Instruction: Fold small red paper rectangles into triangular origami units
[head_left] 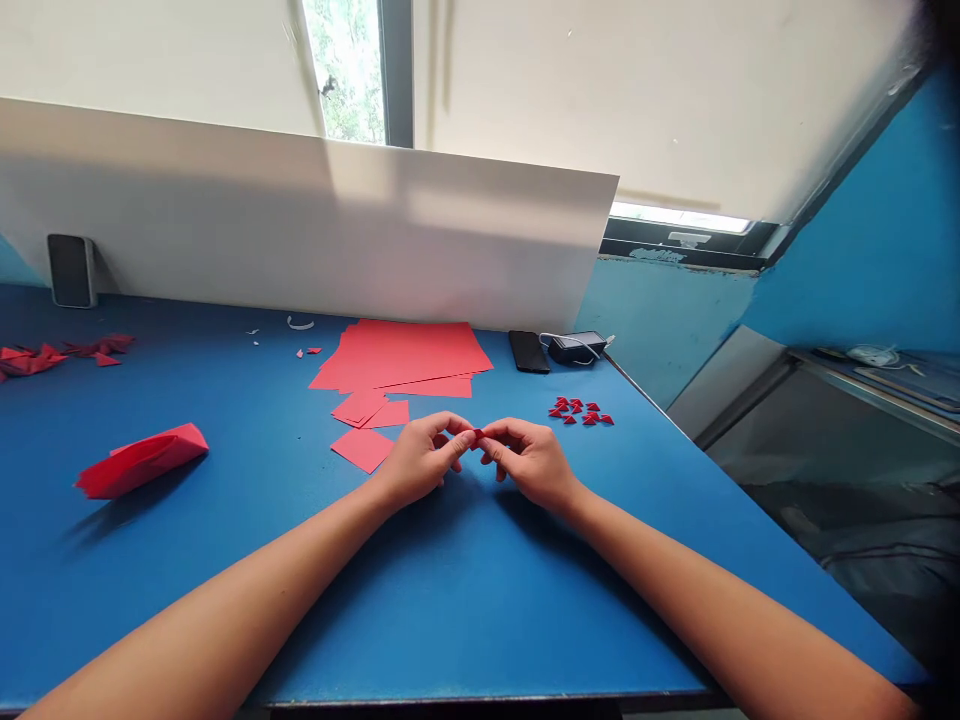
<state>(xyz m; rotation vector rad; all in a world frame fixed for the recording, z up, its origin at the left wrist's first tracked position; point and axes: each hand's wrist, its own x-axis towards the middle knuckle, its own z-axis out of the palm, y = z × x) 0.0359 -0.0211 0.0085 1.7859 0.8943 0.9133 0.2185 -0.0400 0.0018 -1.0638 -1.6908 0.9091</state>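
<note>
Between my two hands, just above the blue table, is a small folded piece of red paper (478, 437). My left hand (426, 455) pinches its left side with thumb and fingertips. From the other side, my right hand (530, 460) pinches it the same way, and the fingers hide most of it. Beside my left hand lie several red paper squares (363, 450), one of them partly covered by that hand. To the right of my right hand sits a group of small folded red paper triangles (579, 410).
A stack of red paper sheets (420, 350) lies at the back. Near it are a black phone (529, 352) and a black box with a cable (577, 347). At left are a larger folded red paper (142, 461), red pieces (34, 360) and an upright phone (71, 271). A white board (300, 230) stands behind.
</note>
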